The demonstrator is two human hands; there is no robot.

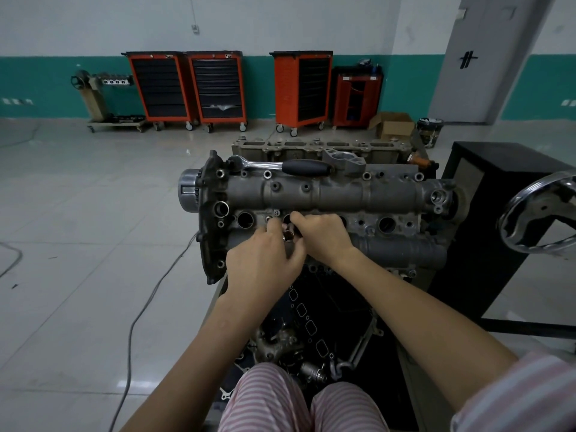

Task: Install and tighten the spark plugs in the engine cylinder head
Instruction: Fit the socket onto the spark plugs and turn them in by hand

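The grey engine cylinder head (pixel 327 194) lies across the stand in front of me, with a row of round spark plug wells along its near side. My left hand (pixel 265 260) grips a shiny metal socket (pixel 288 235), its open end facing up, just below the second well from the left. My right hand (pixel 321 235) meets it from the right, fingers curled at the socket and over that well. An open well (pixel 245 220) shows to the left and another well (pixel 387 224) to the right. A ratchet wrench (pixel 280 165) with a black handle rests on the head's far edge.
A chrome hand wheel (pixel 542 213) of the stand juts in at the right, before a black cabinet (pixel 498 213). Loose engine parts (pixel 280 344) lie below the head. Another cylinder head (pixel 321 148) sits behind. Orange tool carts (pixel 187 88) line the far wall. A cable (pixel 146 307) crosses the floor.
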